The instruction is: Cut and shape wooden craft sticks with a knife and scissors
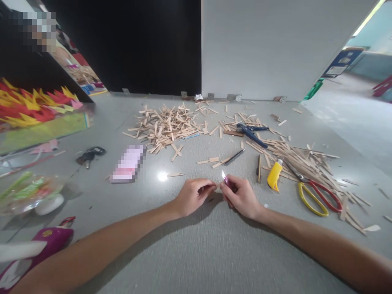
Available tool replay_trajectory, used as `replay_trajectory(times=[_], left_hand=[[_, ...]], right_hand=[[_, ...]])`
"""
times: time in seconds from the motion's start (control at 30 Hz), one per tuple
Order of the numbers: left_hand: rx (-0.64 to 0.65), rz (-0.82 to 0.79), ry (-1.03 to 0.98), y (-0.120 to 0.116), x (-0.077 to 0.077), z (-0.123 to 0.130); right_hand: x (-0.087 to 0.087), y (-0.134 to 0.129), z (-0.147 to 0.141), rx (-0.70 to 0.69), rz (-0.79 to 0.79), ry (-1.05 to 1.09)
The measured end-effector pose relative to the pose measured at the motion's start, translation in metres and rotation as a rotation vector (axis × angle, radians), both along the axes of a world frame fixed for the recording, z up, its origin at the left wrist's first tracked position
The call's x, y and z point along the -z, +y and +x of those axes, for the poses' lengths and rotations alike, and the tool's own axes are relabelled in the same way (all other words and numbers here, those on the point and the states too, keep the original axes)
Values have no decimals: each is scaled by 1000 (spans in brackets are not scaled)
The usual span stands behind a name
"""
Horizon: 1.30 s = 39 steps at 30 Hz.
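Note:
My right hand (241, 195) is closed around a small purple craft knife (225, 178), its blade pointing up and away. Beside it on the left, my left hand (194, 196) pinches something too small to make out, perhaps a bit of wood, near the right fingertips. Both hands are just above the grey table (183, 253). Beyond them lie a few wooden sticks (210, 160) and a dark pen (235, 157). A pile of short wooden sticks (171, 124) sits farther back.
Yellow cutter (275, 175), scissors (312, 196), blue pliers (252, 134) and long sticks (300, 155) lie right. Phone (128, 164), keys (90, 155), plastic bag (30, 192) and purple glue gun (45, 241) lie left. Upright black and white panels (260, 49) stand behind.

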<state>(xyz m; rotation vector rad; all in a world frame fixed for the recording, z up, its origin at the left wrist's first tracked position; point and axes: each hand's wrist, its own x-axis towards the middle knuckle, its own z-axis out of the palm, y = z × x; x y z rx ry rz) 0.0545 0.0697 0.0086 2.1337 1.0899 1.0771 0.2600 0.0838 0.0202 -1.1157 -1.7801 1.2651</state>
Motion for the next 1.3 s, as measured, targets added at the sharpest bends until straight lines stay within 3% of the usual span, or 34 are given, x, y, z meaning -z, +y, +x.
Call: replay_trajectory(times=[0.4,0.7,1.03,1.17,1.3], left_hand=[[-23,22,-9,-3,9,1],[-43,-388,-376,-2,1,2],[-59,-378,-409,-3,-2,1],[-47,-371,-421,-13,-15,4],[-47,-409,-464,-34,-40,11]], right_hand=[[-6,2,-4,54,-180,131],[-2,4,-3,72,-222,194],[-2,3,0,1,-202,167],[-2,2,1,-2,-206,155],[-2,1,1,5,-188,148]])
